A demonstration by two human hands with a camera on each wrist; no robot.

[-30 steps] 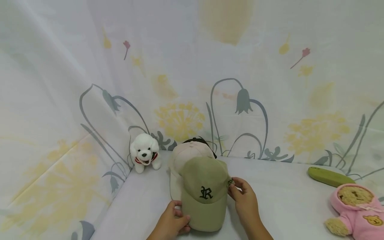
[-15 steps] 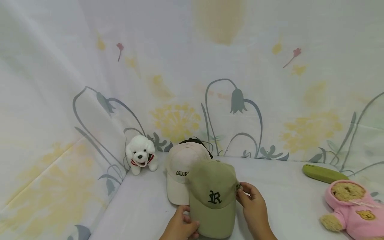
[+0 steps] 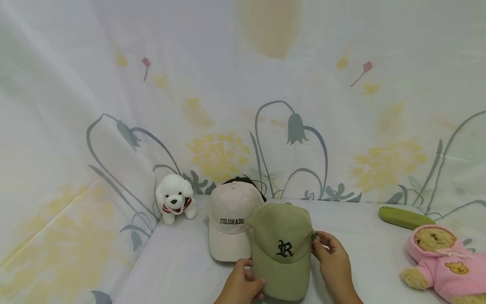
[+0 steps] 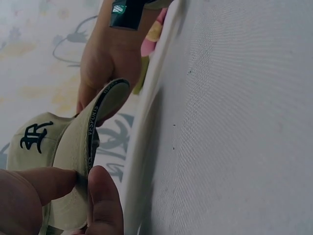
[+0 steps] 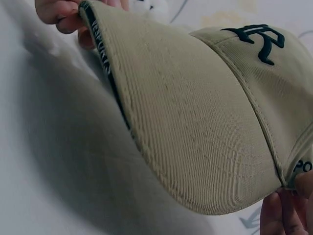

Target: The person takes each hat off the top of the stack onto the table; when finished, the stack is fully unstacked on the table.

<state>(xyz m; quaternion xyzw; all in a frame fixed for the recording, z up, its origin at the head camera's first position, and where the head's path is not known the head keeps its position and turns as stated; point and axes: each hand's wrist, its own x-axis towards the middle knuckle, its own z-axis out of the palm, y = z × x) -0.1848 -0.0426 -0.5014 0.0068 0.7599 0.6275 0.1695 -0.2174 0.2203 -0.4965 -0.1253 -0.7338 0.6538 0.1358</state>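
An olive-green baseball cap [image 3: 282, 270] with a dark R emblem is held between both hands, its brim toward the person. My left hand [image 3: 241, 285] pinches the left edge of the brim; in the left wrist view the thumb and a finger of that hand [image 4: 58, 196] press it from both faces. My right hand [image 3: 334, 264] pinches the cap's right side, near small dark lettering. The right wrist view shows the brim [image 5: 186, 117] tilted up off the white surface, with a shadow below. Behind it to the left sits a cream cap [image 3: 229, 242] lettered COLORADO.
A black cap [image 3: 243, 180] shows partly behind the cream one. At the back left stands a white plush dog [image 3: 174, 196]. To the right lie a green elongated case [image 3: 404, 217] and a teddy bear in pink [image 3: 452, 270]. A patterned curtain [image 3: 212, 84] closes the back.
Both hands have carried the olive cap to the right, away from the cream cap, whose COLORADO lettering has come into view. The head view has also shifted slightly.
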